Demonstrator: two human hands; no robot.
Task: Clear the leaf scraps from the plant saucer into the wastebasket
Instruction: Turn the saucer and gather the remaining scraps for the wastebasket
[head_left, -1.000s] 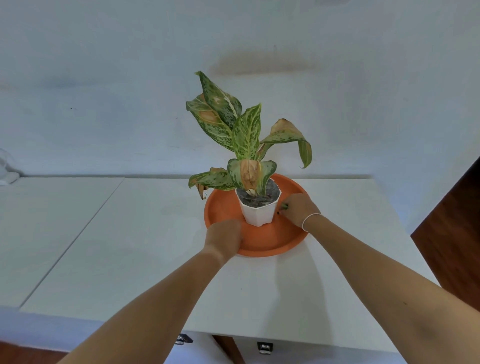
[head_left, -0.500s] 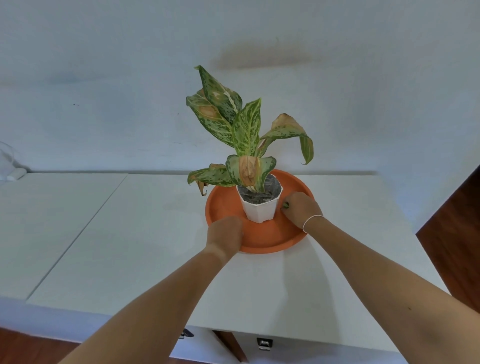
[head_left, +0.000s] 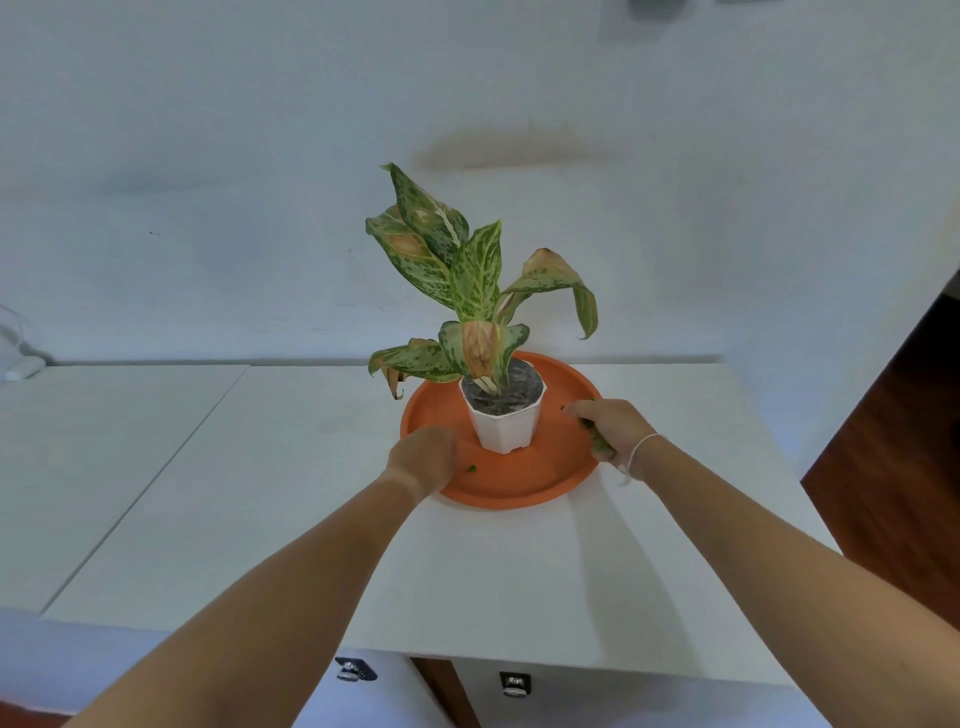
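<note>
right hand (head_left: 615, 428): I see it gripping green leaf scraps (head_left: 597, 440); loose fist could spill them
left hand (head_left: 423, 460): curled, contents unclear; may knock the white pot (head_left: 503, 423)

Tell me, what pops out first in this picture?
A speckled green plant in a white pot stands on a bright orange saucer on the white table. The right hand grips green leaf scraps at the saucer's right edge, and the left hand rests at its left.
</note>
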